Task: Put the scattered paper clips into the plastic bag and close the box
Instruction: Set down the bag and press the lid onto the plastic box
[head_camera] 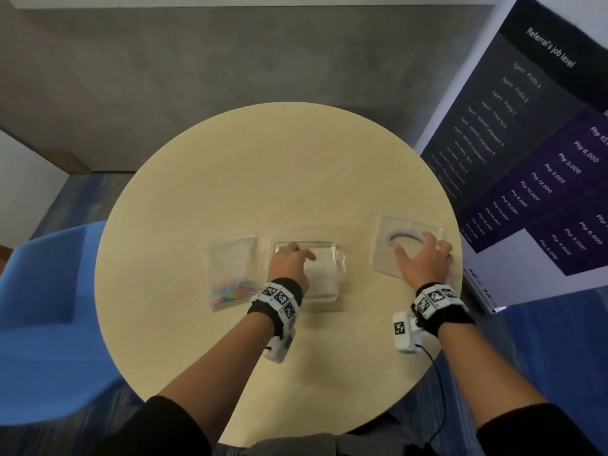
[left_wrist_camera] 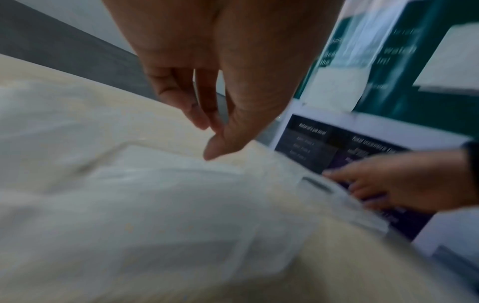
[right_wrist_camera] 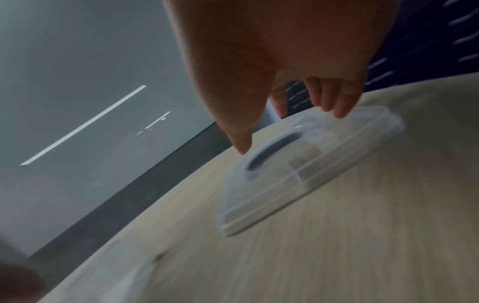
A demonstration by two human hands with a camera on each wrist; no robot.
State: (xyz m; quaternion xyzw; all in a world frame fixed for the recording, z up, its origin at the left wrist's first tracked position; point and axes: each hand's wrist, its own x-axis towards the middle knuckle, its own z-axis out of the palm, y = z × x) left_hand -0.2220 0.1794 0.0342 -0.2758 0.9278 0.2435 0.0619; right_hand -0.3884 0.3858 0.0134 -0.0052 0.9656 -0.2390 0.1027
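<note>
**Both wrist views blurry, lid off to the side of the box**

Motion blur smears both wrist cams, so fine contact is hard to call. The left hand (head_camera: 289,261) reaches over the open clear box (head_camera: 324,278) at table centre, fingers loosely curled and a bit apart, holding nothing; touching the rim or not, can't tell. The right hand (head_camera: 422,258) sits at 3 o'clock from the box, fingers spread over the lid (head_camera: 385,255), tips on its edges. The plastic bag (head_camera: 230,268) with paper clips (head_camera: 230,289) lies at 9 o'clock on the table (head_camera: 263,166).
</note>
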